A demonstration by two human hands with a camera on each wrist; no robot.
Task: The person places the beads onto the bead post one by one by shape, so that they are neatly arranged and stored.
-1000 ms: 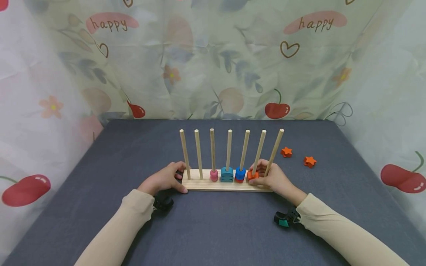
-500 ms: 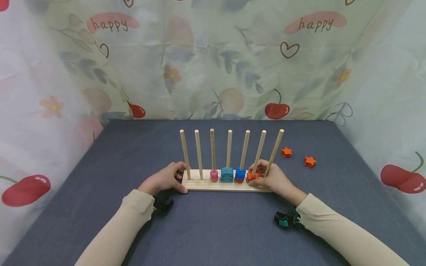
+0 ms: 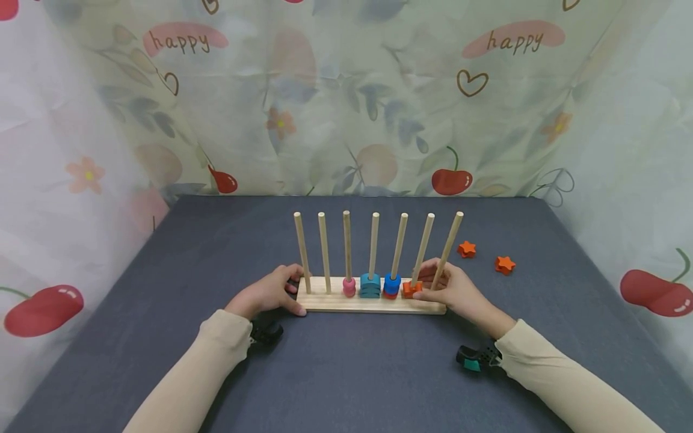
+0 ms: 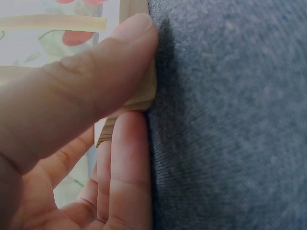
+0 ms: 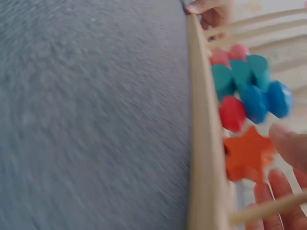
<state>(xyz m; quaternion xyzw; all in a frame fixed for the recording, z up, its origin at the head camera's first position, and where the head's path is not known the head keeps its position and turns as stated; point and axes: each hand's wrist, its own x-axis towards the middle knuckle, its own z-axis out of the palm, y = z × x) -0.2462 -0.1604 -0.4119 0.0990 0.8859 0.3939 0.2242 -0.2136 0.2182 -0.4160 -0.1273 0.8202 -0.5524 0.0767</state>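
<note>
Two hands at the wooden peg rack (image 3: 370,302), which sits mid-bench, long side parallel to the near edge. Left hand (image 3: 265,293) holds the rack's left end: thumb (image 4: 81,91) along the front of the base, fingers (image 4: 125,172) curled round the end corner. Grip narrow, clamped on the wood. Right hand (image 3: 457,290) at the right end, fingers relaxed and partly straight, thumb tip (image 5: 290,143) touching the orange star piece (image 3: 411,288) seated at the foot of the sixth peg (image 3: 422,249); other fingers lie behind the seventh peg (image 3: 447,249). Grip loose, not closed round anything.

Seven upright pegs in all. The two at the left are bare; third carries a pink bead (image 3: 349,287), fourth teal pieces (image 3: 370,285), fifth a blue piece over a red one (image 3: 391,285).

Bench (image 3: 346,373) covered in grey cloth; broad open stretch between rack and near edge, also to left and right. Two loose orange stars (image 3: 466,249) (image 3: 505,264) lie toward the right edge, behind the right hand and well apart from it. Patterned curtain (image 3: 346,96) closes off the far edge and both sides.
</note>
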